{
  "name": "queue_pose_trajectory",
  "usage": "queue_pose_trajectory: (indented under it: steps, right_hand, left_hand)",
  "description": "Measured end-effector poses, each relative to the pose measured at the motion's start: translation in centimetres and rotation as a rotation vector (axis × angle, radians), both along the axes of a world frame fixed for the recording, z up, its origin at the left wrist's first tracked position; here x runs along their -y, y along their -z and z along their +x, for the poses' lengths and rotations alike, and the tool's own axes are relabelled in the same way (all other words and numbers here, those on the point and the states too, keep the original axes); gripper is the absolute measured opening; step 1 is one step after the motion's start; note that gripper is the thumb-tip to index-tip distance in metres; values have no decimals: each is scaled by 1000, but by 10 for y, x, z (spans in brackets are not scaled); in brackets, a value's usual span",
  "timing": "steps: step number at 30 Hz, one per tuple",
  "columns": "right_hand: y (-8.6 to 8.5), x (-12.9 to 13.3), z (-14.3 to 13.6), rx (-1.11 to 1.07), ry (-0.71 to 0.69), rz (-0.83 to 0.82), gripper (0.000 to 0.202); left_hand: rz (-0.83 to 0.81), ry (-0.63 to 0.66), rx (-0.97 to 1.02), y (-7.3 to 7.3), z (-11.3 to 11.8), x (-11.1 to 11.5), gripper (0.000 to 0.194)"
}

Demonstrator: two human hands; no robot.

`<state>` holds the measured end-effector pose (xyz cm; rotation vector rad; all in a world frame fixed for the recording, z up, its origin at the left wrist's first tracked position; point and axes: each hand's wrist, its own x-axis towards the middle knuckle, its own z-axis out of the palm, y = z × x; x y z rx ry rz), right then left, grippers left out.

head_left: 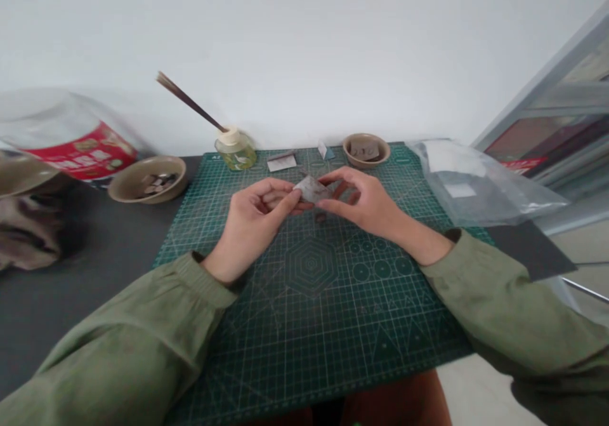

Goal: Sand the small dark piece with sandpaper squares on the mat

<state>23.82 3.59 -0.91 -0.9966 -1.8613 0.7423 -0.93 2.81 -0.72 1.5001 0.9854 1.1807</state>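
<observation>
My left hand point(257, 216) pinches a small, light grey, creased sheet point(313, 191), like folded sandpaper, between thumb and fingers. From the other side, the thumb and fingertips of my right hand point(364, 202) grip its right edge. Both hands are above the far half of a green cutting mat point(304, 331). Just below the sheet a small dark round thing point(321, 216) shows, too blurred to name. Whether anything is inside the fold is hidden.
Along the wall stand a jar point(235, 150) with a brush point(190, 102), pale paper pieces point(281, 162) and a bowl point(352, 160) holding a marked brownish piece. At left are a bowl of small chips point(118, 188), a red-labelled container point(80, 150) and a cloth point(28, 232). A plastic bag point(495, 191) lies right.
</observation>
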Motion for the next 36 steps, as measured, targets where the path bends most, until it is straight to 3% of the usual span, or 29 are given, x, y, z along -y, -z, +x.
queue_pose_trajectory:
  steps: [3, 6, 9, 11, 15, 19, 24, 28, 32, 36]
  right_hand:
    - [-4, 6, -1, 47, 55, 77, 19]
    - [-7, 9, 0, 80, 160, 133, 12]
    - [-8, 11, 2, 95, 211, 251, 8]
    - [-9, 12, 2, 111, 181, 345, 8]
    - [-9, 16, 0, 142, 59, 483, 9]
    - [-5, 17, 0, 205, 44, 538, 10]
    - [-5, 16, 1, 275, 23, 528, 8]
    - [-9, 15, 1, 213, 53, 429, 32]
    - [-7, 10, 1, 179, 51, 293, 16]
    - [-3, 0, 7, 116, 182, 135, 18]
  left_hand:
    - [58, -26, -136, 2, -2, 3, 32]
    - [199, -69, -320, 5, -2, 5, 29]
    - [321, -47, -402, 8, -1, 7, 45]
    - [364, -46, -357, 10, 1, 8, 52]
    - [298, -62, -158, 8, 3, 7, 36]
    - [132, 55, 68, 3, 4, 9, 56]
    - [65, 86, 143, 2, 5, 8, 53]
    - [60, 49, 98, 5, 5, 7, 52]
    - [81, 72, 60, 10, 4, 7, 54]
    - [259, 37, -242, 15, 2, 4, 59]
